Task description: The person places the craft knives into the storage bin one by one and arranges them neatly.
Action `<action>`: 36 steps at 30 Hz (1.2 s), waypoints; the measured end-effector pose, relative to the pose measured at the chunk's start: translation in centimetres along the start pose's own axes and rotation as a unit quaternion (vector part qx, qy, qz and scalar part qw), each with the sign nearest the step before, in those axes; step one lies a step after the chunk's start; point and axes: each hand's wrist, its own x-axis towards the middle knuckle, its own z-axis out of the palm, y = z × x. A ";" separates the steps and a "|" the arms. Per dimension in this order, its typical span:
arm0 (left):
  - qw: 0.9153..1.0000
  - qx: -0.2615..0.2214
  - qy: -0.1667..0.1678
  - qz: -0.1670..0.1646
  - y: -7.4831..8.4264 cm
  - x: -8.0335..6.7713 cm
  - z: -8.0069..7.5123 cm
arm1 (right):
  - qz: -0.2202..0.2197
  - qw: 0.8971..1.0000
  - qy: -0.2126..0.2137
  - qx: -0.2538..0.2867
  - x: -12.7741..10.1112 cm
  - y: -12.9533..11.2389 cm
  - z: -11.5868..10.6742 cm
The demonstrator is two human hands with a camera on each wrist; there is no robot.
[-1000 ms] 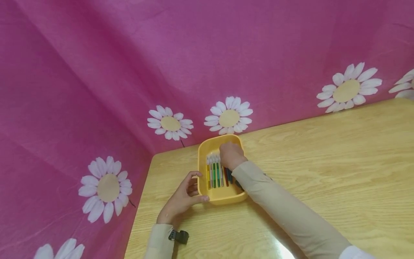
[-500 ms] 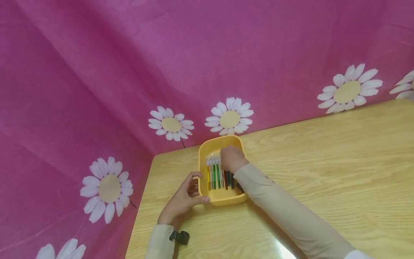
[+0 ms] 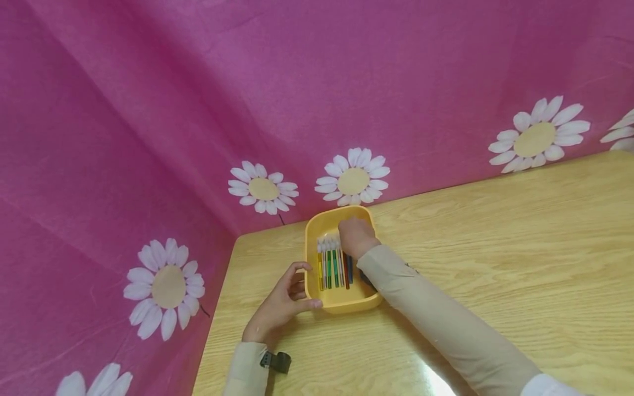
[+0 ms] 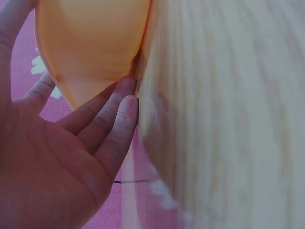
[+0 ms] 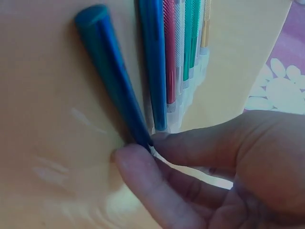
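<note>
I see the left hand (image 3: pixel 279 305) clamped on the near-left corner of the yellow tray (image 3: pixel 342 300), which sits at the table's (image 3: pixel 495 247) far-left corner. Inside it, right of the row of pens (image 3: pixel 333 264), the right hand (image 3: pixel 355 236) pinches the end of a dark blue pen (image 5: pixel 112 71).

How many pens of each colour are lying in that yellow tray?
Dark blue pen: 1, pinched by the fingers of the right hand
Blue pen: 1
Red pen: 1
Green pens: 2
Yellow pen: 1
Total: 6 plainly visible in the tray; any pale ones between them are too unclear to count.
</note>
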 end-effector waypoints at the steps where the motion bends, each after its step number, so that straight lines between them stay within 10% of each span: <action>1: 1.000 0.000 -0.001 0.000 0.0 0.0 0.0 | -0.002 1.000 -0.002 -0.002 0.0 0.0 0.0; 36: 1.000 -0.011 -0.005 -0.004 0.0 0.1 -0.1 | -0.014 0.998 -0.034 0.044 -0.4 0.0 -0.6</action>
